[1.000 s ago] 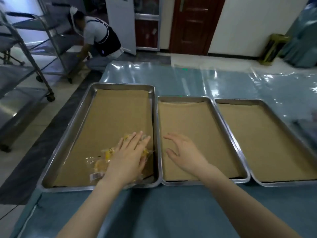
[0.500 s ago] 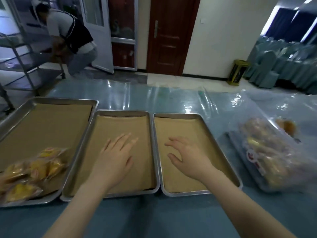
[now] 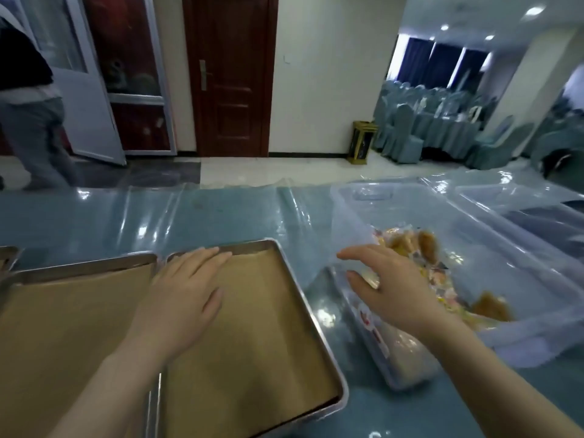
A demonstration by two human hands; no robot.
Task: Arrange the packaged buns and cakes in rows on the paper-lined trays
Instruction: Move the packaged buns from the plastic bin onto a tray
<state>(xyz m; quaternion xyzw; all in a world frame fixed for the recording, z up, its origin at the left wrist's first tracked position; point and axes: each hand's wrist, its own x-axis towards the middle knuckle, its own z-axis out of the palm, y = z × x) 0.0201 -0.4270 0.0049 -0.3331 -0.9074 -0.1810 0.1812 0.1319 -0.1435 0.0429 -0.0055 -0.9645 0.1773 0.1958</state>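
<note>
Left hand (image 3: 186, 298) lies flat over the far-left corner of the right tray (image 3: 305, 298). Its fingers are straight & close together, tips at the far rim, holding nothing. Can't tell if the palm actually touches the paper liner (image 3: 252, 336).

Right hand (image 3: 392, 289) is over the near-left edge of the clear bin (image 3: 531, 330), fingers spread wide, thumb out, nothing in them. The packaged buns (image 3: 410, 245) are in that bin, heaped loose just under & beyond the right hand.

Middle tray (image 3: 82, 269) sits rim to rim w/ the right tray, both near the counter's front edge. Btwn the right tray's right rim & the bin there's only a narrow strip of film-covered counter (image 3: 205, 216). Past the trays' far rims the counter runs wide open to its back edge.

A second clear bin (image 3: 518, 213) sits just beyond the first, to the right. A person (image 3: 28, 115) stands on the floor far left, well apart from the counter.
</note>
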